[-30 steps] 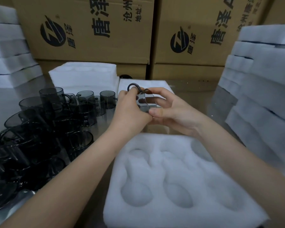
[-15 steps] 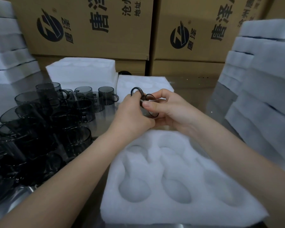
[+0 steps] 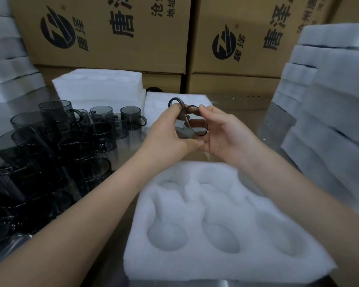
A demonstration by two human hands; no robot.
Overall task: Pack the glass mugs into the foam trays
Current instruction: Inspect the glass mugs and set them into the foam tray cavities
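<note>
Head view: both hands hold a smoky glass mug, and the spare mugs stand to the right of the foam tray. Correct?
No. The head view shows the spare mugs left of the foam tray. The left hand and right hand do hold the smoky glass mug.

We identify the glass mug (image 3: 184, 129) above the foam tray (image 3: 222, 264) as smoke-tinted transparent glass, smooth and glossy, with a thin dark line at the rim. We find the same grey glass on the grouped mugs (image 3: 56, 154) at the left; their walls carry bright reflections. The foam tray is white expanded foam, matt, with a soft, slightly fuzzy surface in its moulded pockets. The foam stacks (image 3: 332, 104) at the right show the same matt white material. The table (image 3: 129, 150) is bare metal, smooth and reflective. The boxes (image 3: 116, 38) behind are brown cardboard, matt, printed in black ink.
</note>
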